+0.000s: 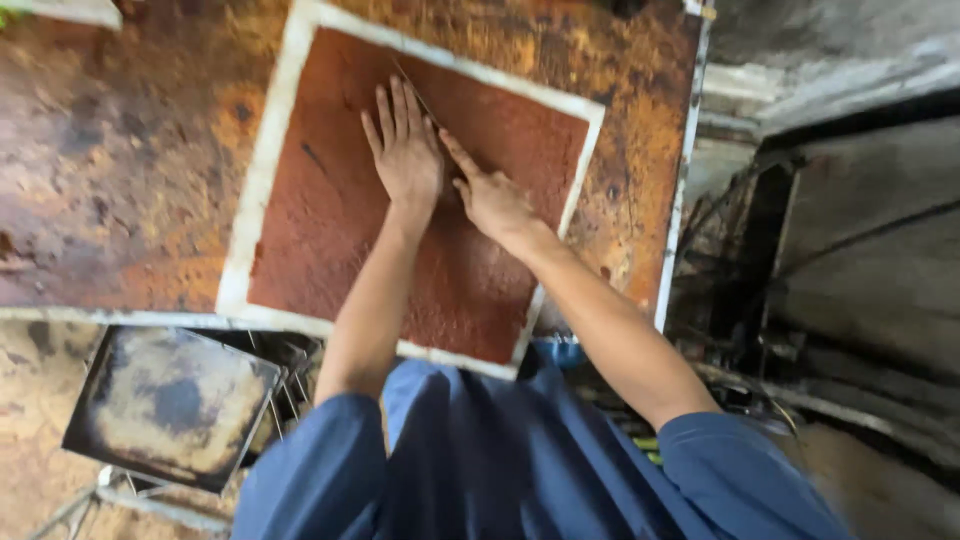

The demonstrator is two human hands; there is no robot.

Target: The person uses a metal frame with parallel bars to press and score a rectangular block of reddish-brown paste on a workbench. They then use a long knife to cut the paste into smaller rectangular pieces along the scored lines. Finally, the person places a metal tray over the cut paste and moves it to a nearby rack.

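Observation:
A square white-rimmed frame (262, 170) filled with a flat layer of reddish-brown powder (330, 220) lies on a rusty metal table (130, 160). My left hand (404, 150) presses flat on the powder with its fingers spread and pointing away from me. Beside it my right hand (490, 195) rests on the powder, its index finger stretched toward the left hand. A thin straight line (412, 88) runs across the powder just past my left fingertips. Whether either hand holds it I cannot tell. Blue sleeves cover my upper arms.
A stained dark metal tray (170, 405) sits on a wire stand below the table's near edge at the left. The table's right edge (683, 180) drops off to dark machinery and grey surfaces (850, 250). My blue clothing fills the lower middle.

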